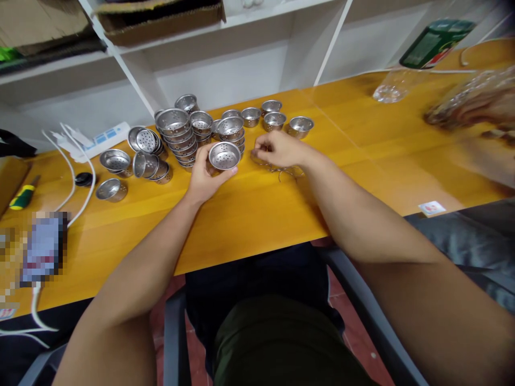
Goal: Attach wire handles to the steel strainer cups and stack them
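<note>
In my left hand (201,179) is a small perforated metal cup (224,156), tilted so its holed bottom shows; the fingers and thumb close around its side. My right hand (281,149) is just to the right, with thumb and fingertips pinched together. What the pinch holds, if anything, is too small to make out. Thin curved wire pieces (280,172) lie on the table beneath that hand, partly hidden by it. Behind my left hand rises a tall stack of similar cups (177,131), with a shorter stack (230,127) beside it.
Single cups (300,126) stand beyond my right hand, and more cups (111,189) stand at left. A power strip (107,140), white cables, a screwdriver (23,196) and a pixelated device (45,247) are farther left. At right are a plastic bottle (390,92) and another person's blurred hand (488,107).
</note>
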`<control>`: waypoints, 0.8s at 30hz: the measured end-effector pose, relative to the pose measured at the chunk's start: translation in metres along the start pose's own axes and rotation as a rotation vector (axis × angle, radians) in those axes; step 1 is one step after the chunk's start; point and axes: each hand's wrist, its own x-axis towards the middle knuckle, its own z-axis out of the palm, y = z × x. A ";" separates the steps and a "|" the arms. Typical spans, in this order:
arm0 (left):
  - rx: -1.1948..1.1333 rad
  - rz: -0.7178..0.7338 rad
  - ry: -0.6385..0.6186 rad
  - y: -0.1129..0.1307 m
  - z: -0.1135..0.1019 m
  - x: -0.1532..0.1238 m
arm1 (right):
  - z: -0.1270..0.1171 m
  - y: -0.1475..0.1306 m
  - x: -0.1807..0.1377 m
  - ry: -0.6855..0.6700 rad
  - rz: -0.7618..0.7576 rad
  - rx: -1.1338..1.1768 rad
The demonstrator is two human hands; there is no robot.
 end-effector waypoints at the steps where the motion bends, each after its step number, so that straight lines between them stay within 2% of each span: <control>1: 0.036 0.000 0.014 -0.001 -0.001 0.000 | -0.001 0.004 -0.001 -0.036 0.030 -0.074; 2: 0.054 -0.007 0.022 -0.001 -0.002 0.000 | -0.002 0.006 -0.003 -0.039 0.047 -0.124; 4: 0.029 -0.026 0.019 -0.002 -0.001 -0.001 | -0.005 0.003 -0.006 0.042 0.019 -0.153; 6: -0.043 -0.017 0.003 -0.001 0.001 -0.002 | -0.006 -0.010 -0.010 0.144 -0.068 -0.099; 8: -0.108 0.024 -0.008 0.002 0.004 -0.001 | -0.003 -0.026 -0.012 0.191 -0.159 -0.006; 13: -0.180 0.123 -0.021 0.011 0.009 0.003 | 0.011 -0.049 -0.012 0.156 -0.310 0.114; 20: -0.145 0.165 -0.036 0.004 0.010 0.006 | 0.016 -0.041 -0.008 0.130 -0.337 0.095; 24: -0.069 0.087 -0.067 -0.004 0.009 -0.001 | 0.015 -0.038 -0.003 0.305 -0.291 0.075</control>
